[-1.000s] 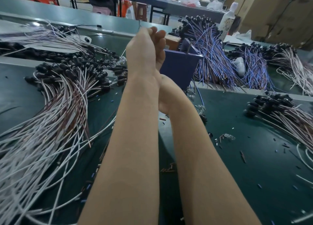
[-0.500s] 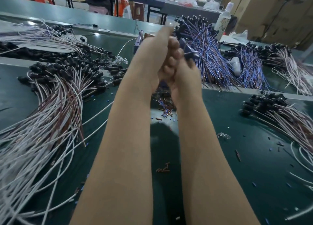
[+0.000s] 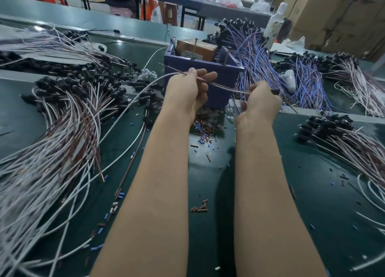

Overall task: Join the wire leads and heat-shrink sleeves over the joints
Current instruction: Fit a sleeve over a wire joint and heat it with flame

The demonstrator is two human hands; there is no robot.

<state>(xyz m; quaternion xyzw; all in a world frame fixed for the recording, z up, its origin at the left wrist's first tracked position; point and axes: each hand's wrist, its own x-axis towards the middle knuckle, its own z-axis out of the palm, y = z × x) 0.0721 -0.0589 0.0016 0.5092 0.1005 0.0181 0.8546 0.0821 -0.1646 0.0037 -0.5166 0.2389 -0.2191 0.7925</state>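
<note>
**Lead held between both hands, above the sleeve heap**

Left edge of the bench (image 3: pixel 312 193): a big fan of white and brown leads (image 3: pixel 62 135), black caps toward the far side, tails running off the near-left corner. A white lead (image 3: pixel 133 101) arced up from that pile into the left hand (image 3: pixel 185 93). That hand pinched it, and a brown lead (image 3: pixel 225 87), between thumb and curled fingers. The brown lead ran right, taut, into the right hand (image 3: pixel 260 103), which was fisted round it with a black cap (image 3: pixel 275 91) poking out past the knuckles.

Directly behind the hands stood a blue bin (image 3: pixel 220 97) with a cardboard box (image 3: pixel 195 48) in it. The hands and wrists partly blocked it and the sleeve heap (image 3: pixel 205 124) at its foot. Loose brown sleeves (image 3: pixel 200 209) lay between the forearms.

Behind the right hand was a blue-purple wire bundle (image 3: pixel 252 53). At the right edge was another capped lead pile (image 3: pixel 343 143).
</note>
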